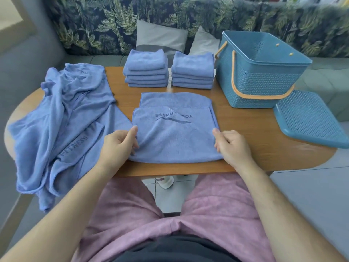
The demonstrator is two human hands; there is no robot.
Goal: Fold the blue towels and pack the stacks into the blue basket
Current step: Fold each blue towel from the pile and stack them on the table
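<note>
basket (260, 80) open-topped; stacks (146, 72) just left; lid (309, 118) right

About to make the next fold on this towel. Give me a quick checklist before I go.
1. Grip: left hand and right hand pinch the towel by its sides: ok.
2. Layers flush: not ok, the under layer sticks out at the far end.
3. Upright: left stack and right stack: ok.
4. Room: bare table between towel and stacks: ok.
5. Open: basket, lid off beside it: ok.
6. Empty: basket floor hidden: cannot tell.
</note>
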